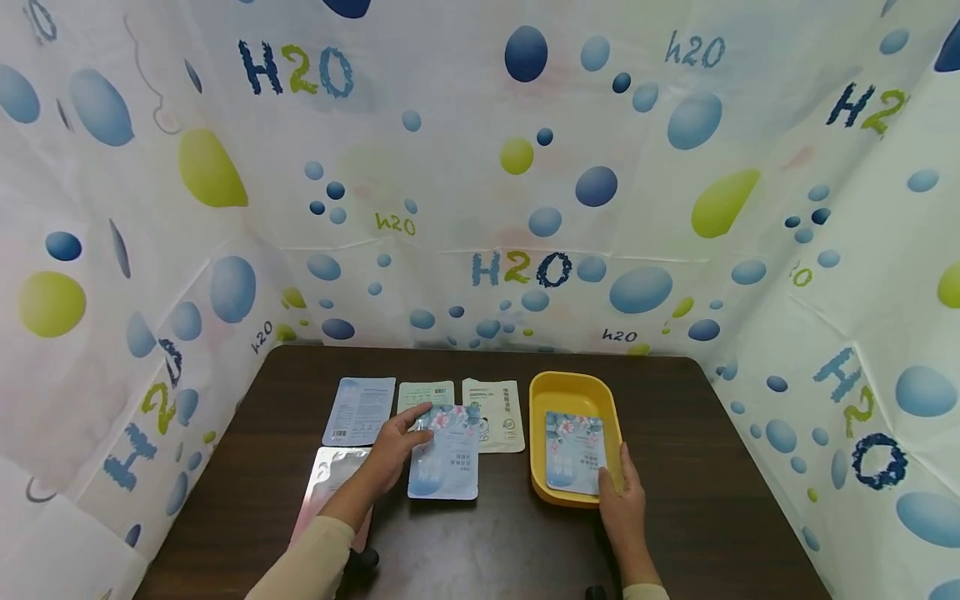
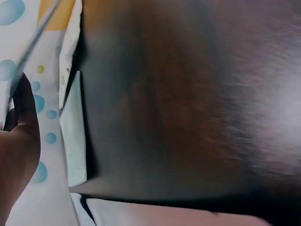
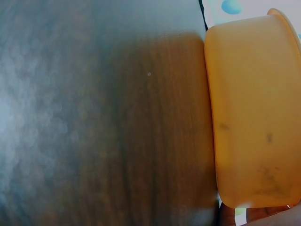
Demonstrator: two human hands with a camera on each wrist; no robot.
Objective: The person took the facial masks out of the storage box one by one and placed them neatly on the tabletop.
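My left hand (image 1: 390,458) pinches a pale blue face mask packet (image 1: 447,471) with pink flowers by its left edge, thumb on the front. In the left wrist view the packet (image 2: 30,49) shows edge-on, raised above the table. My right hand (image 1: 624,500) grips the right wall of a yellow plastic basin (image 1: 536,433), thumb at the inside and fingers along the outside. A matching floral packet (image 1: 573,454) leans in the basin beside that thumb. In the right wrist view the basin's side (image 3: 256,113) fills the right, my fingers (image 3: 228,214) below it.
Behind the held packet lie a pale green packet (image 1: 412,392) and a cream packet (image 1: 506,408). Further left are a blue-grey packet (image 1: 360,411) and a shiny pink one (image 1: 326,479), partly under my left arm. The dark wooden table (image 1: 712,475) is enclosed by a bubble-print curtain (image 1: 450,167).
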